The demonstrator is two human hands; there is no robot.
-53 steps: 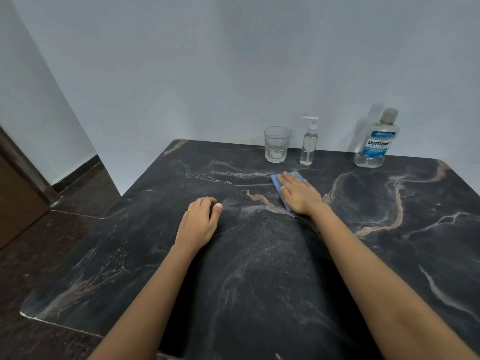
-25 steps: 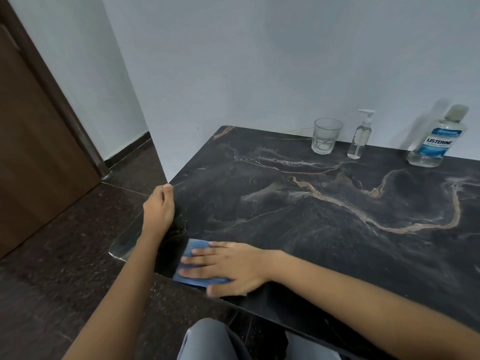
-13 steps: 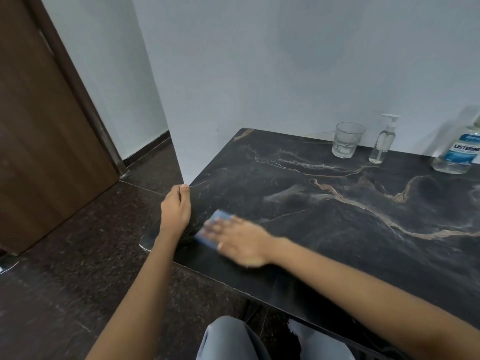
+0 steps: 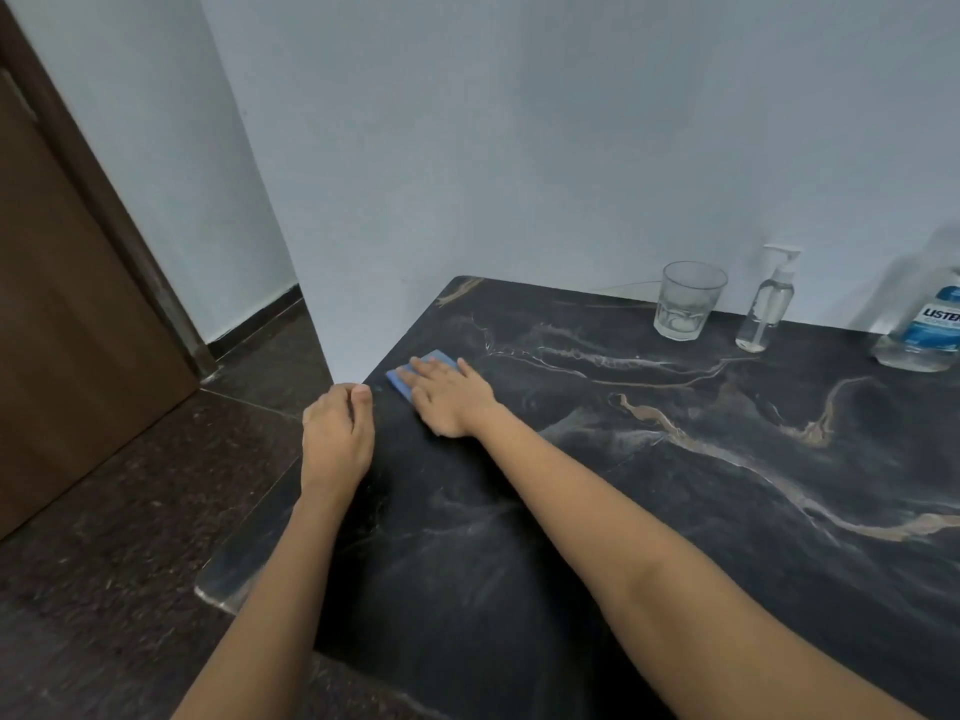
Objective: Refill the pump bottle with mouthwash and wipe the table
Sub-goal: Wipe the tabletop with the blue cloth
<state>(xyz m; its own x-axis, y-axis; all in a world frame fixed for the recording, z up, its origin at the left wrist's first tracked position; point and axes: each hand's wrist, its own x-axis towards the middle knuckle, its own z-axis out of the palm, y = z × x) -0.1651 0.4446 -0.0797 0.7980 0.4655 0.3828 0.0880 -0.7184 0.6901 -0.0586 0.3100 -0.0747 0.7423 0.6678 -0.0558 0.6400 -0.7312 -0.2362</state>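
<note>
The step in hand looks like the wiping. The right hand lies flat, fingers straight and together, pressing the blue cloth onto the table close to its far left edge. The left hand rests just beside it at that edge, fingers curled into a loose fist with nothing visible in it. To wipe well, I would press evenly through the whole palm so the cloth does not bunch, run overlapping strokes from the left edge toward the right, and stop short of the rim so the cloth does not slide off. Near the far wall the strokes should slow, since the standing things there could tip. By count there is one cloth, one empty-looking glass, one pump bottle with its pump on, just right of the glass, and one mouthwash bottle further right, cut by the frame. All three stand at the far right, well apart from the hands.
</note>
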